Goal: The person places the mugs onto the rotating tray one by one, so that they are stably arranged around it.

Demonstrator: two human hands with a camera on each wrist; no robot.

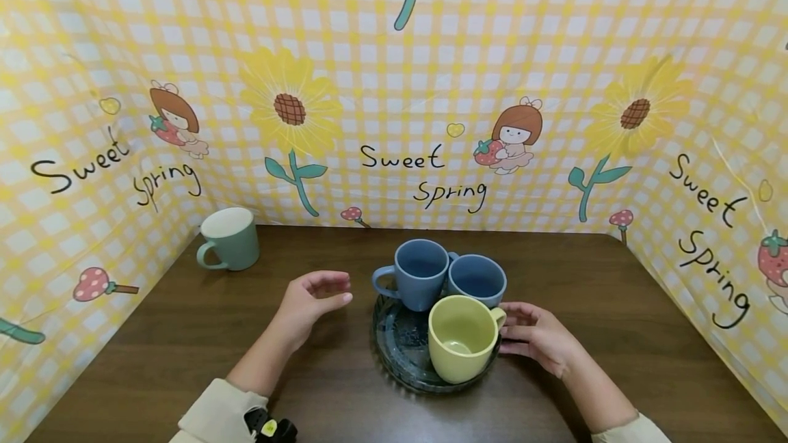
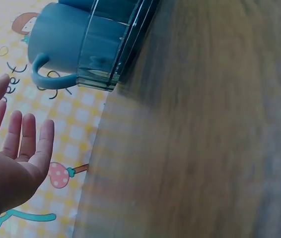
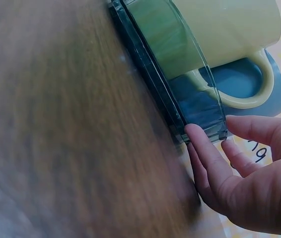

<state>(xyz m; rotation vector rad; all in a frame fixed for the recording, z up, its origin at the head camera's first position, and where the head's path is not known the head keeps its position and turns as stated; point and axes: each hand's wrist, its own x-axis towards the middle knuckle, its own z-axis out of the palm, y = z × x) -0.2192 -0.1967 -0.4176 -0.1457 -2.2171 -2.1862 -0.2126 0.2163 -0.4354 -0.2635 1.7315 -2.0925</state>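
Note:
A round dark glass tray (image 1: pixel 399 347) stands on the table and bears three mugs. Two are blue: a left blue mug (image 1: pixel 425 289) with its handle to the left, and a right blue mug (image 1: pixel 477 277) behind the yellow-green mug (image 1: pixel 458 361). My left hand (image 1: pixel 310 306) is held in the air left of the tray, fingers loosely extended and apart from it. At the tray's right side, the fingertips of my right hand (image 1: pixel 542 340) touch the glass wall (image 3: pixel 200 116), below the yellow-green mug's handle (image 3: pixel 267 84).
A green mug (image 1: pixel 237 245) with a white inside stands at the table's back left. The brown wooden table (image 1: pixel 332 388) meets a yellow checked cloth (image 1: pixel 382 87) at the back and sides. A black strap (image 1: pixel 267 426) sits on the left wrist.

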